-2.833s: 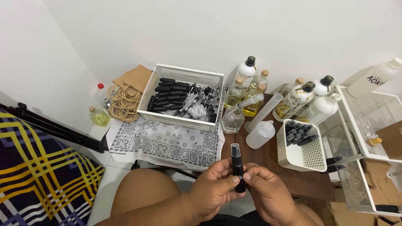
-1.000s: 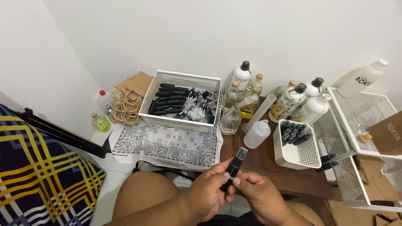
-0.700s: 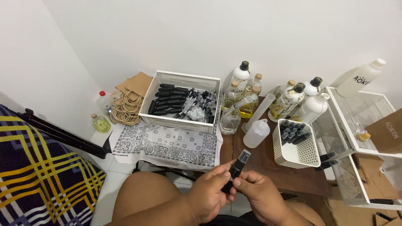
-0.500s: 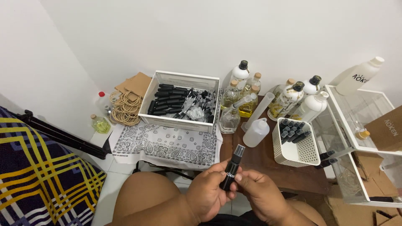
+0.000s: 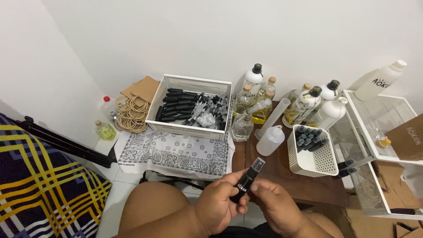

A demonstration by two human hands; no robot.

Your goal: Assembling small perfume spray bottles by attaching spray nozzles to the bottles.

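Both hands hold one small black spray bottle (image 5: pixel 246 180) low in the middle of the view, tilted with its nozzle up and to the right. My left hand (image 5: pixel 218 205) wraps the bottle's lower body. My right hand (image 5: pixel 275 207) pinches it from the right side. Beyond the hands, a white crate (image 5: pixel 190 106) holds several black bottles and clear sprayer parts. To the right, a small white perforated basket (image 5: pixel 313 152) holds several more black bottles.
Glass bottles of yellow liquid (image 5: pixel 255 103), white plastic bottles (image 5: pixel 328 110) and a clear measuring cylinder (image 5: pixel 273 118) stand on a brown table (image 5: pixel 282 169). A patterned cloth (image 5: pixel 174 152) lies under the crate. A clear shelf unit (image 5: pixel 383 145) stands right; a striped blanket (image 5: pixel 39 176) lies left.
The spray bottle has gone from upright to tilted in my hands, and both hands shifted slightly while turning it. Nothing on the table has moved.
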